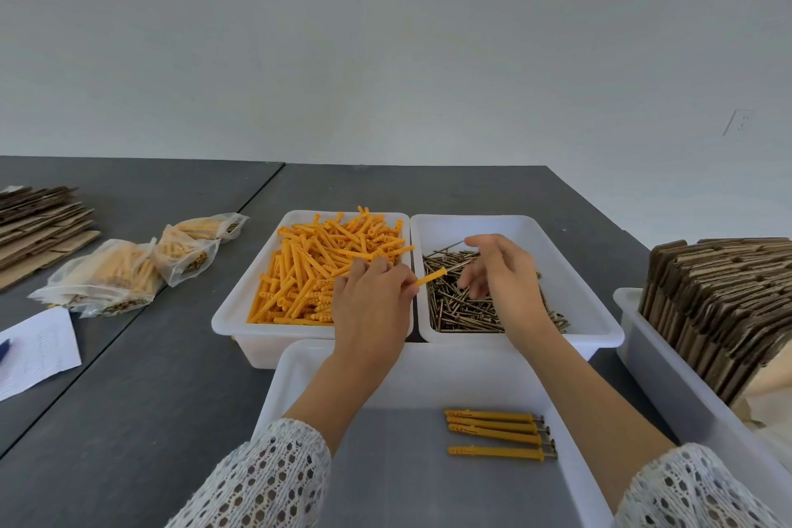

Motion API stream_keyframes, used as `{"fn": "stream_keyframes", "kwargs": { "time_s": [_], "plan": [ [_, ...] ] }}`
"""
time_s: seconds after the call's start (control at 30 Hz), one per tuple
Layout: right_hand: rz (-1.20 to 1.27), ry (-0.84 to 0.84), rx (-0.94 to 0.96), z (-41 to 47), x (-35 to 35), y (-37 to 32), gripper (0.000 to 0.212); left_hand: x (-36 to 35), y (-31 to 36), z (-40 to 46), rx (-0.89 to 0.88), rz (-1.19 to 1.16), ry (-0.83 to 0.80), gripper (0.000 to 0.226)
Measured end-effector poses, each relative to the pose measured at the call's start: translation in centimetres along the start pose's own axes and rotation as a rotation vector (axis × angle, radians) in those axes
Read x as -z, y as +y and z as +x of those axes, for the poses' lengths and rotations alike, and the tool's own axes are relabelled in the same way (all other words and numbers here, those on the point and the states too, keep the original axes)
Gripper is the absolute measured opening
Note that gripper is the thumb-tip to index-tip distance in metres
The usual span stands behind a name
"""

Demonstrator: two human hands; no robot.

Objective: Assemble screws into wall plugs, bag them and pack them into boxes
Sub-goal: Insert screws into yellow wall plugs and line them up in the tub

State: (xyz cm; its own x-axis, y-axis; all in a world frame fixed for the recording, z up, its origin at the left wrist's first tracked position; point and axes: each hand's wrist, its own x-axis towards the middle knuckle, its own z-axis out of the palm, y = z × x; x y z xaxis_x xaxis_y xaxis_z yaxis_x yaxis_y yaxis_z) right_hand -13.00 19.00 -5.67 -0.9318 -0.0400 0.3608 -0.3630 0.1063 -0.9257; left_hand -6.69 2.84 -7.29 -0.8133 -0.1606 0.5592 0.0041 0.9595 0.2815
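Observation:
A white bin full of loose orange wall plugs stands beside a white bin of brown screws. My left hand hovers over the plug bin's right edge and pinches one orange plug, whose end points right toward the screws. Over the screw bin, my right hand pinches a thin screw at thumb and forefinger, its other fingers hanging down. In front, a white tray holds several plugs with screws in them, lying side by side.
Three clear bags of assembled plugs lie on the dark table at left, beyond a sheet of paper. Flat cardboard blanks are stacked at far left. Another white bin with upright folded cardboard stands at right.

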Motion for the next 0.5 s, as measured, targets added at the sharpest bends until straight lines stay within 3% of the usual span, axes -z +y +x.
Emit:
{"fn": "stream_keyframes", "kwargs": {
  "time_s": [0.1,0.2,0.27,0.33,0.5],
  "plan": [
    [0.057,0.133,-0.097,0.3,0.6,0.3,0.034,0.1,0.2,0.0,-0.038,-0.063,0.016,0.019],
    [0.144,0.331,-0.299,1.0,1.6,0.8,0.037,0.7,0.8,0.3,-0.086,-0.434,-0.068,0.013],
    [0.249,0.403,-0.406,1.4,2.1,0.9,0.036,1.5,1.4,0.2,-0.140,-0.683,-0.237,0.010],
    [0.298,0.422,-0.440,1.7,2.3,1.1,0.034,2.2,2.2,-0.2,-0.230,-0.783,-0.456,0.010],
    [0.377,0.421,-0.506,2.0,2.8,1.6,0.033,2.2,4.1,-1.9,-0.358,-0.714,-0.927,0.011]
  ]
}}
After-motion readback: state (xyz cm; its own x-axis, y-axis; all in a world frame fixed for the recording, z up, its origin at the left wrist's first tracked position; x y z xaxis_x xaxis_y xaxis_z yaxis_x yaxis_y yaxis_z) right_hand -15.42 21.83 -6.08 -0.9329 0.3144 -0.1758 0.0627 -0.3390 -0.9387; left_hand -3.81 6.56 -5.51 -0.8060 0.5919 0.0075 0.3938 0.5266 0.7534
